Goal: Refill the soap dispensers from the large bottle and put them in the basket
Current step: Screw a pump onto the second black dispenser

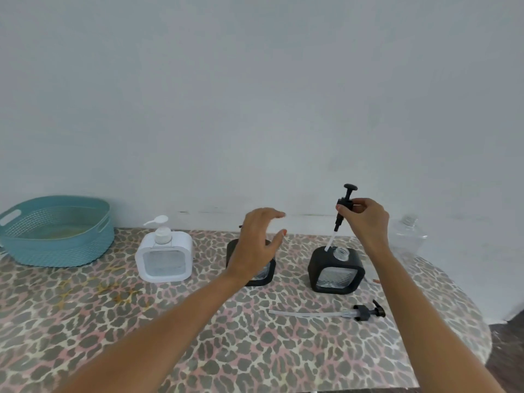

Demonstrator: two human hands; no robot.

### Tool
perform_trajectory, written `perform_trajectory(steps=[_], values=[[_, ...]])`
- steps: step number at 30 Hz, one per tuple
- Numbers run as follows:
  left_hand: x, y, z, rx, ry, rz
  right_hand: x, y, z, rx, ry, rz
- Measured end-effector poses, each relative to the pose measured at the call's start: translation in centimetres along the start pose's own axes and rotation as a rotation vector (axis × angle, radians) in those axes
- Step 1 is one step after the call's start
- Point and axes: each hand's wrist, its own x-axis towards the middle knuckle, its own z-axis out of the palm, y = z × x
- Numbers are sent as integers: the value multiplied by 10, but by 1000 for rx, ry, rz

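My right hand (365, 219) pinches a black pump head (345, 205) lifted above a black square dispenser (336, 270); the pump's white tube hangs down beside the dispenser's bare glass neck. My left hand (259, 242) hovers open over a second black dispenser (265, 275), hiding most of it. A white dispenser (164, 258) with its pump fitted stands to the left. The teal basket (56, 231) sits at the far left by the wall. A clear large bottle (408, 236) stands at the back right.
Another black pump with a clear tube (334, 313) lies flat on the leopard-print tablecloth (170, 336) in front of the right dispenser. The table's edge curves off at the right, with dark floor beyond. A plain wall runs behind everything.
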Motion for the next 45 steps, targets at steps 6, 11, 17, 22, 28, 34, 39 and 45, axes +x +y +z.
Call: perform_trajectory(steps=[6,11,17,22,28,34,39,45], values=[[-8,13,66,-30,-352,-50,2,18,-26,88,55,-56],[-3,8,105,64,-563,-188,3,36,-29,127,51,-79],[-2,-1,120,56,-634,-296,6,52,-24,118,27,-106],[-3,-4,121,-54,-575,-322,-1,68,-12,64,-64,-107],[-1,-7,123,-94,-550,-337,-11,77,-4,65,-105,-142],[0,-9,123,-102,-558,-343,-19,93,2,-47,-175,-135],[1,-9,124,-99,-548,-340,-26,108,8,-96,-170,-99],[0,-8,125,-116,-546,-354,-36,111,14,-180,-39,-154]])
